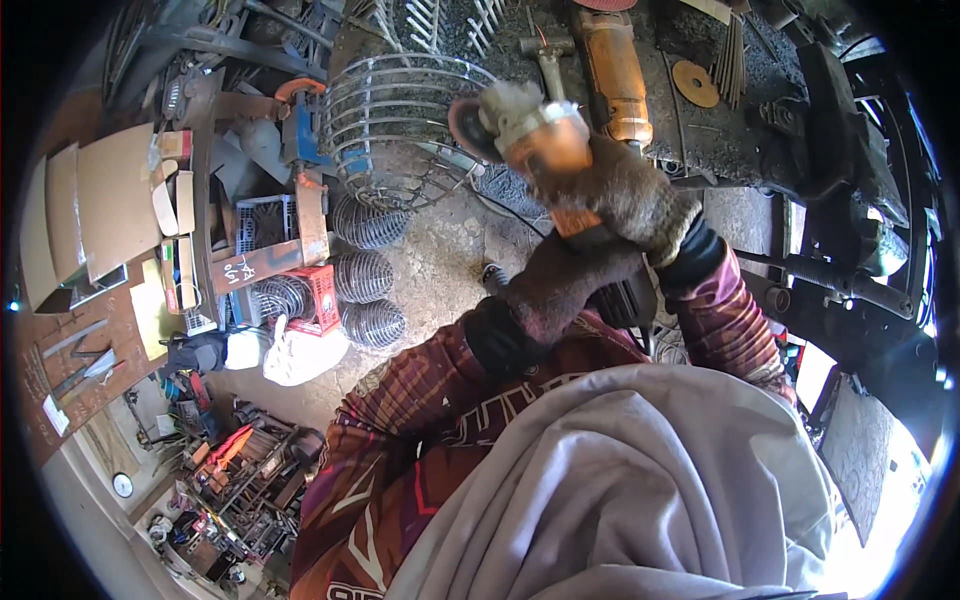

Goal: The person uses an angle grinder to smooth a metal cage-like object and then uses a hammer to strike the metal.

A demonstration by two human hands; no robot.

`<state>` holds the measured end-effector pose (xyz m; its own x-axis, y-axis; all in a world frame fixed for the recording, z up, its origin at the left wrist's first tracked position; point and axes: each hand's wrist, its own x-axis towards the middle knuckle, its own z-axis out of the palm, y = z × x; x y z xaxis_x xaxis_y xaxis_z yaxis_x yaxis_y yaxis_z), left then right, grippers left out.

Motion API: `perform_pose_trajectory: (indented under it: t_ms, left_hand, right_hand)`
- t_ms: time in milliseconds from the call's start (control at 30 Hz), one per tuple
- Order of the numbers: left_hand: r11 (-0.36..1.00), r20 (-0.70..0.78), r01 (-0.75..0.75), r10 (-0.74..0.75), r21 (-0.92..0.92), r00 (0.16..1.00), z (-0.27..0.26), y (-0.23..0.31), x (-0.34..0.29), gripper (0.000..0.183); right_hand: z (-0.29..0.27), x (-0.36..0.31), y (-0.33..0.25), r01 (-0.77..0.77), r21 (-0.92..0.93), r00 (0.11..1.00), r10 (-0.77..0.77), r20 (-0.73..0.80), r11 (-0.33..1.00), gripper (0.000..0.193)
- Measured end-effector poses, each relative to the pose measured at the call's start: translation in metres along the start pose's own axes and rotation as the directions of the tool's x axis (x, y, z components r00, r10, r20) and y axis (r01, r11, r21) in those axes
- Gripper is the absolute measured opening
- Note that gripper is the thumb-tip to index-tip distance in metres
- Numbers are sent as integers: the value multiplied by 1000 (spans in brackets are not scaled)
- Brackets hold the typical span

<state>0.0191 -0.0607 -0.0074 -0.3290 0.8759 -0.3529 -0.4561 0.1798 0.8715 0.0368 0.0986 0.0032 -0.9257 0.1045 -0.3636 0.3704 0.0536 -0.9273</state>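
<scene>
Head view: both gloved hands, left hand [560,285] and right hand [625,190], clasp an angle grinder [530,130].

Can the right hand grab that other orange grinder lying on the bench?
Probably not right now: the right hand is gripping the orange grinder together with the left hand. The other grinder lies close behind, unblocked.

- I see rough knitted cloth gloves on my left hand [556,285] and right hand [630,195].
- The angle grinder [530,130] looks orange plastic with dull metal.
- Far left, the wire cage [400,130] is bare shiny metal.
</scene>
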Motion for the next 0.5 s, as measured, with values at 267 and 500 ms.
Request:
perform_pose_trajectory:
  t_ms: [267, 500]
  left_hand:
    - [1000, 58, -11, 12, -15, 998, 6, -10, -19, 28]
    - [962, -22, 153, -162, -227, 986, 7, 3, -1, 28]
  right_hand:
    - [14, -18, 25, 226, -47, 974, -224, 42, 973, 50]
    - [-4, 1, -4, -72, 197, 996, 60, 68, 978, 43]
